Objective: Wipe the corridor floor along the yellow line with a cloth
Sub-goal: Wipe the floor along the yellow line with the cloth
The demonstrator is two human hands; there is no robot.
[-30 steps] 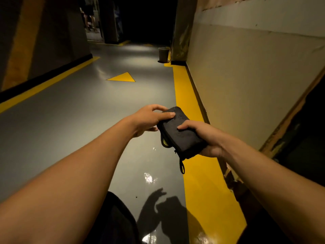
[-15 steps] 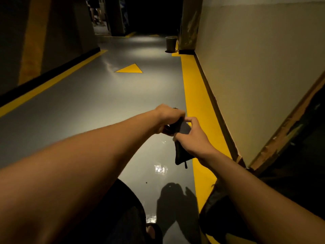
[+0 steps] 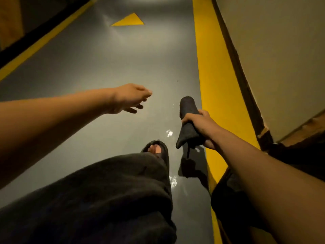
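Note:
A dark folded cloth (image 3: pixel 186 106) hangs above the grey floor (image 3: pixel 109 67), just left of the wide yellow line (image 3: pixel 216 78) that runs along the right wall. My right hand (image 3: pixel 200 123) grips the cloth around its middle, so one end sticks up and the other droops down. My left hand (image 3: pixel 131 98) is off to the left, held out over the grey floor with loose fingers and nothing in it.
My left leg in dark trousers and a black sandal (image 3: pixel 156 149) stands on the glossy wet-looking floor. A beige wall (image 3: pixel 281 50) with a dark skirting borders the yellow line. A yellow triangle (image 3: pixel 129 20) is painted ahead, another yellow stripe (image 3: pixel 40 43) at left.
My left hand has let go of the cloth and moved left. My right hand alone now holds it, lower and nearer the floor. The view has tilted down to my legs.

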